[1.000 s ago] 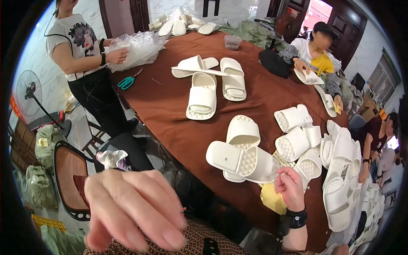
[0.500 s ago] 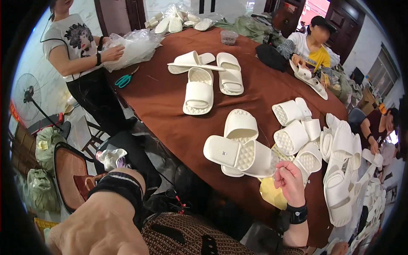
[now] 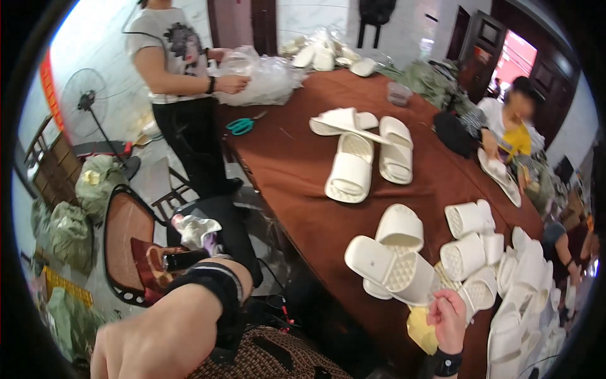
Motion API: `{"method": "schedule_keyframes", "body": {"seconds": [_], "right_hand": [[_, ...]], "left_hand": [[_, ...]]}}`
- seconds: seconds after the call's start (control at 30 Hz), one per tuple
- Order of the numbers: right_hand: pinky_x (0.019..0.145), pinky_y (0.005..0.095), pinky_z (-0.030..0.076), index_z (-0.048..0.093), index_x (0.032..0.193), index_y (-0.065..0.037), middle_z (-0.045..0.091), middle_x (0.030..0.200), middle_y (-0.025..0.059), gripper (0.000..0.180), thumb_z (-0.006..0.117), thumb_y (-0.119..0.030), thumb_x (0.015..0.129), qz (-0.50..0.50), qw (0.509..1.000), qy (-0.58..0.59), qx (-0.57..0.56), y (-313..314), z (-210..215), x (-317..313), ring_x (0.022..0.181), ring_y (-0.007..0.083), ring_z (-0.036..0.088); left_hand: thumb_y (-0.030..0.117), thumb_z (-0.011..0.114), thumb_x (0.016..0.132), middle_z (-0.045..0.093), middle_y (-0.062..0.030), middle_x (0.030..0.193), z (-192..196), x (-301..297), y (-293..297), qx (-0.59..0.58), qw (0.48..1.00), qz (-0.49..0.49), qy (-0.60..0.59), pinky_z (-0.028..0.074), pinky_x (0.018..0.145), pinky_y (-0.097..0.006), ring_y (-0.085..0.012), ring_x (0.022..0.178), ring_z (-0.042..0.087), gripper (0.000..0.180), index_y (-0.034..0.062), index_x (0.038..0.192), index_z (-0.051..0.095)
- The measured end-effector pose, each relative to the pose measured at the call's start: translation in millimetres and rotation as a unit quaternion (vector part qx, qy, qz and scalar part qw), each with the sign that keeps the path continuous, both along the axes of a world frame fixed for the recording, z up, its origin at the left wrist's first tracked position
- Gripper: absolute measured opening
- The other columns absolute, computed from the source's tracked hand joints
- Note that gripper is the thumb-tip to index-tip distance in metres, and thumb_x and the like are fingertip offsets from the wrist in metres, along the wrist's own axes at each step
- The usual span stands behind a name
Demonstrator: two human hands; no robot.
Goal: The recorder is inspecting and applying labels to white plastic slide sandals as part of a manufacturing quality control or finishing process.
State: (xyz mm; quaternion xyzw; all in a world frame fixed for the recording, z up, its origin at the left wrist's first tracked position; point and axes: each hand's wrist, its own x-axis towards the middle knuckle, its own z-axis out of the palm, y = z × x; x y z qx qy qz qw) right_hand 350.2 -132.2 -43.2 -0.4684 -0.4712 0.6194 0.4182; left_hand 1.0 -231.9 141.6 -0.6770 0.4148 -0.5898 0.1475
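My left hand (image 3: 154, 322) reaches in large at the lower left, below a dark wristband. Its back faces up, and its fingers are out of sight. At the table's near edge my right hand (image 3: 449, 316) has its fingers curled together beside the toe of a white slipper (image 3: 410, 278). Whatever those fingertips hold, if anything, is too small to make out. That slipper lies sole-side partly up across another white slipper (image 3: 401, 228). Under my right hand is a yellow sheet (image 3: 421, 330).
The brown-covered table (image 3: 297, 151) carries more white slippers (image 3: 349, 170) and green-handled scissors (image 3: 240, 126). Slippers pile up at the right (image 3: 521, 297). A person (image 3: 180, 57) at the far left handles clear plastic bags (image 3: 265, 79); another at the right holds a slipper (image 3: 499, 177). A chair (image 3: 129, 246) stands left.
The view has swung left, so the table and slippers sit further right and lower. My right hand stays by the same slipper toe. The far-left person's hands have moved apart on the plastic.
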Motion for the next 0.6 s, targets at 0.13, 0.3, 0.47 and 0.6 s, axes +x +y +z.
{"method": "schedule_keyframes", "body": {"seconds": [0.13,0.3,0.47,0.6], "right_hand": [[0.045,0.0225,0.041,0.056,0.100,-0.001,0.054,0.069,0.0038,0.013,0.047,-0.007,0.092,-0.006,0.999,-0.017,0.034,1,-5,0,0.052,0.0094,0.048],[0.047,0.0205,0.041,0.056,0.101,-0.002,0.055,0.078,0.0033,0.013,0.047,-0.006,0.092,-0.027,0.996,-0.009,0.087,2,-14,-1,0.055,0.0076,0.048],[0.048,0.0194,0.041,0.055,0.103,-0.001,0.056,0.084,0.0027,0.016,0.046,-0.003,0.090,-0.065,0.993,-0.043,0.085,3,-10,-4,0.059,0.0056,0.048],[0.049,0.0186,0.041,0.055,0.104,0.000,0.056,0.087,0.0035,0.021,0.044,-0.001,0.086,-0.062,0.986,-0.106,0.111,2,-8,-7,0.063,0.0052,0.049]], "left_hand": [[0.027,0.045,0.098,0.067,-0.0220,0.092,-24,-19,13,-0.277,0.949,-0.093,0.118,0.052,0.073,-0.049,-0.0381,0.085,0.064,0.033,-0.0016,0.102,0.060],[0.006,0.052,0.091,0.066,-0.0147,0.091,-79,-12,65,-0.656,0.714,0.220,0.103,0.051,0.072,-0.033,-0.0264,0.081,0.064,0.018,-0.0061,0.099,0.062],[0.017,0.062,0.089,0.062,-0.0144,0.089,-159,21,138,-0.757,0.544,0.349,0.092,0.049,0.072,-0.033,-0.0223,0.077,0.061,0.033,-0.0010,0.116,0.057],[0.023,0.063,0.088,0.057,-0.0210,0.103,-214,31,158,-0.758,0.470,0.429,0.140,0.051,0.076,-0.038,-0.0301,0.090,0.061,0.043,-0.0012,0.122,0.052]]}}
